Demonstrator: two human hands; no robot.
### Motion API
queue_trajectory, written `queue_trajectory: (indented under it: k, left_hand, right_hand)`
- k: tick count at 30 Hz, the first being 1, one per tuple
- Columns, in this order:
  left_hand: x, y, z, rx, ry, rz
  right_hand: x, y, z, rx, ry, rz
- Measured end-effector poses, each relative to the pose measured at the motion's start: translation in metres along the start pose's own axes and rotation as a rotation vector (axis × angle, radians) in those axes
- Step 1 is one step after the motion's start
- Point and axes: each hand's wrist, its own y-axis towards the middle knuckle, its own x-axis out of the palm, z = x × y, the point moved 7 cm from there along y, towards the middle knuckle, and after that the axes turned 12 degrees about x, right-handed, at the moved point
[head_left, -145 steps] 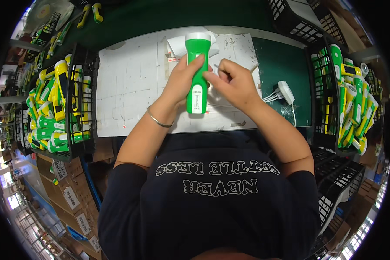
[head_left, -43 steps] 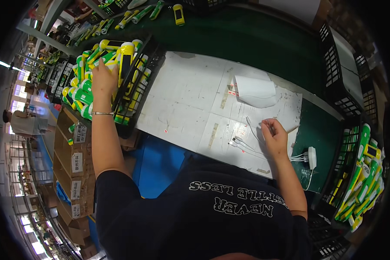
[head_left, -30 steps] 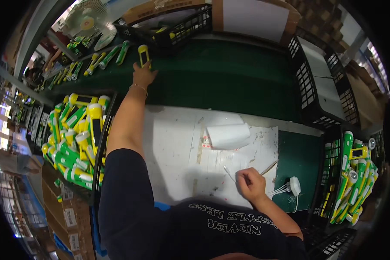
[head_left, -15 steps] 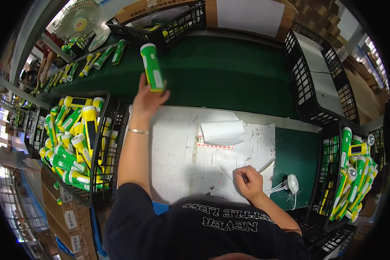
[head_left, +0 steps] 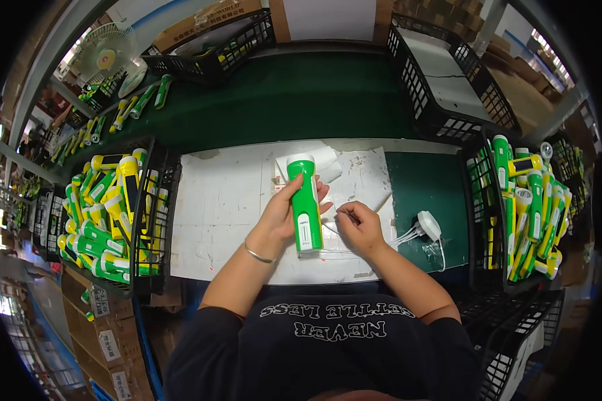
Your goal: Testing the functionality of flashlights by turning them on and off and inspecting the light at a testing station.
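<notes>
A green and yellow flashlight [head_left: 304, 204] with a white head rim is gripped in my left hand [head_left: 281, 212]. Its head points away from me, and a pale label panel on the handle faces up. My right hand [head_left: 361, 229] is closed in a pinch just right of the flashlight, apart from it. A thin white cable [head_left: 329, 229] comes out of that pinch; the cable's end is too small to make out. More white cables run under my right wrist to a round white hub [head_left: 428, 226].
Black crates full of flashlights stand left [head_left: 157, 220] and right [head_left: 478, 220] of the white work board [head_left: 214, 227]. A rolled white sheet [head_left: 328, 164] lies behind the flashlight. Beyond is a green belt [head_left: 301, 100], with loose flashlights [head_left: 144, 100] at far left and a crate [head_left: 441, 120] at back right.
My left hand has brought the flashlight from over the green belt back toward me, beside my right hand. The right hand stays pinched on the cable. The whole view has shifted somewhat.
</notes>
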Motion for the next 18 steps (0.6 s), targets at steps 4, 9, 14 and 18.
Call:
queue_trajectory:
  k: [4,9,14,18]
  left_hand:
    - [0.009,-0.010,-0.008,-0.015,0.029,-0.079]
    - [0.011,-0.009,-0.015,-0.028,0.070,-0.097]
    - [0.017,-0.007,-0.022,-0.059,0.042,-0.107]
    - [0.018,-0.007,-0.021,-0.038,0.073,-0.115]
  right_hand:
    - [-0.006,-0.004,-0.005,0.064,0.125,-0.022]
    - [-0.015,-0.014,-0.026,0.092,0.094,-0.051]
    - [-0.024,-0.019,-0.039,0.129,0.080,-0.128]
    - [-0.030,-0.024,-0.063,-0.041,-0.076,-0.098]
